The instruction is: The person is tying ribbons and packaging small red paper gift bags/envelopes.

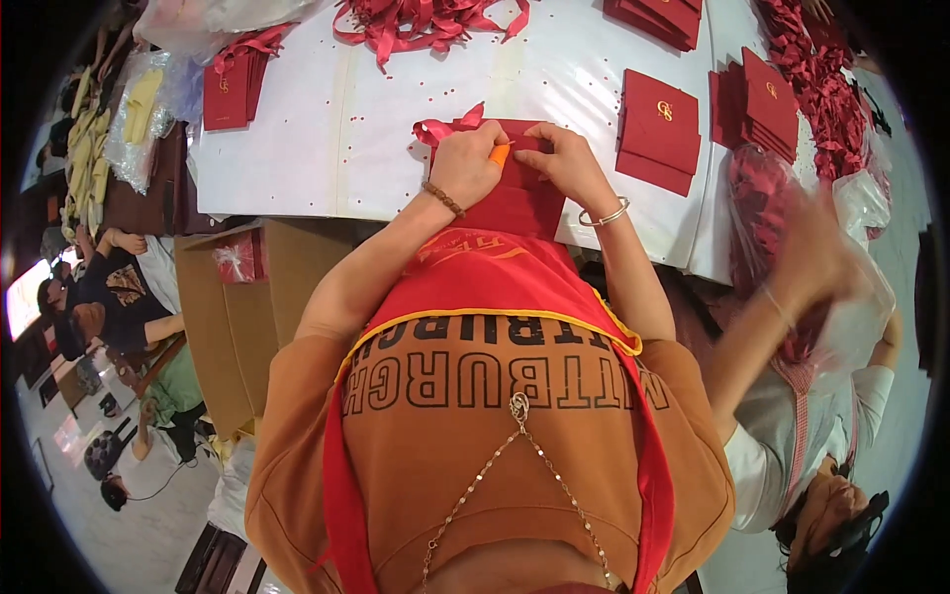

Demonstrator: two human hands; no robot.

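Note:
A dark red card folder (515, 198) lies at the near edge of the white table (346, 129). A red ribbon (442, 128) curls out from its upper left corner. My left hand (468, 163) presses on the folder's top left and holds a small orange tool (500, 153) between the fingers. My right hand (564, 158) rests on the folder's top right, fingers bent and pinching at its upper edge beside the orange tool. A beaded bracelet is on my left wrist and a metal bangle on my right.
Stacks of red folders (658, 129) lie to the right, another stack (233, 89) far left. A heap of red ribbons (421, 20) is at the far edge. A neighbour's blurred hand (816, 252) works in a clear bag of red pieces. Cardboard boxes (233, 317) stand lower left.

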